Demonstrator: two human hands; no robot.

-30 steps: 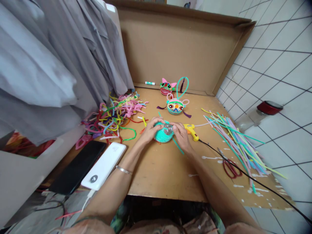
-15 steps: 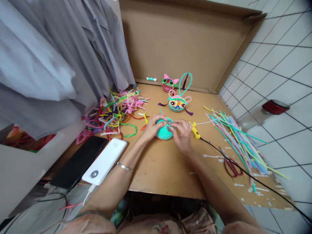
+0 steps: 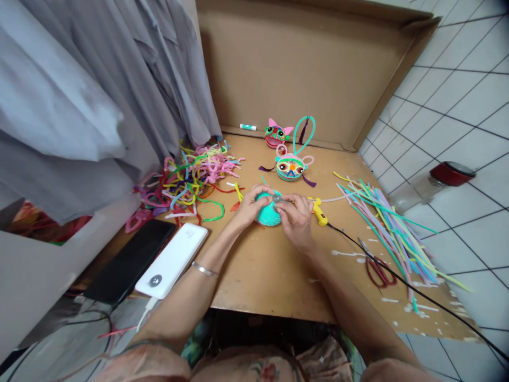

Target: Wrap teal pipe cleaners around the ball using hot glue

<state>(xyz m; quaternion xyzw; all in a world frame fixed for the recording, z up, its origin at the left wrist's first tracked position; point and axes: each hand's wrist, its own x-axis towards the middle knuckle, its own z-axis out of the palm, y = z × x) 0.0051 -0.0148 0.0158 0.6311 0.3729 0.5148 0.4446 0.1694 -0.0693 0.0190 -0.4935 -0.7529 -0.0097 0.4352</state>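
Observation:
A round turquoise piece of coiled pipe cleaner (image 3: 269, 214) is held low over the middle of the table. My left hand (image 3: 254, 204) grips it from the left, thumb on top and fingers round the far side. At its right edge, my right hand (image 3: 296, 215) is closed in a pinch; whatever lies between thumb and forefinger is too small to make out. Just right of that hand lies a yellow glue gun (image 3: 318, 212). Behind stand two finished animal heads: a turquoise one (image 3: 290, 167) with pink loop ears and purple tassels, and a red-and-green one (image 3: 276, 135) with pink ears.
Tangled pipe cleaners (image 3: 191, 180) heap up at the left, near a black phone (image 3: 129, 262) and a white power bank (image 3: 173, 261). Straight pipe cleaners (image 3: 389, 233), red-handled scissors (image 3: 377, 270) and a black cord (image 3: 421, 295) lie right. A glue stick (image 3: 248, 127) rests by the cardboard wall (image 3: 310, 69).
The right fingers have shifted slightly on top of the turquoise piece. My left hand keeps its grip. The whole view has moved a little.

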